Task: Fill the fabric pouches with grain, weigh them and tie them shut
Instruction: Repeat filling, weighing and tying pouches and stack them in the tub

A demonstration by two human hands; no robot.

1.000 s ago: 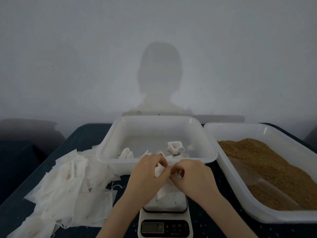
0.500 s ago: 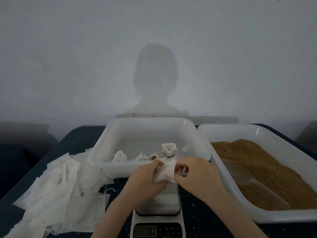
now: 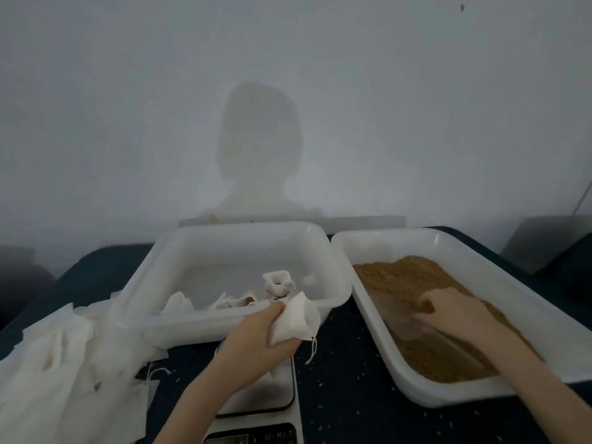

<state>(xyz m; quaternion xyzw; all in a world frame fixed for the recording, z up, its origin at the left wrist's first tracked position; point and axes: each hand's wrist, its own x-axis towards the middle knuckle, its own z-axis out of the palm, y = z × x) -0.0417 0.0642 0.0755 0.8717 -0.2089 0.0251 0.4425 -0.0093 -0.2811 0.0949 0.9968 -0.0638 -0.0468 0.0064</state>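
While the left hand [image 3: 256, 339] grips a small white fabric pouch [image 3: 293, 318] above the scale [image 3: 272, 392], the right hand's [image 3: 455, 310] curled fingers [image 3: 426, 307] dig into brown grain [image 3: 448, 350], can't tell if holding anything.

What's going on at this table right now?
A person is filling small white fabric pouches with grain. The left hand grips one white pouch above the digital kitchen scale. The right hand reaches into the white plastic tray of brown grain, on a clear scoop there.
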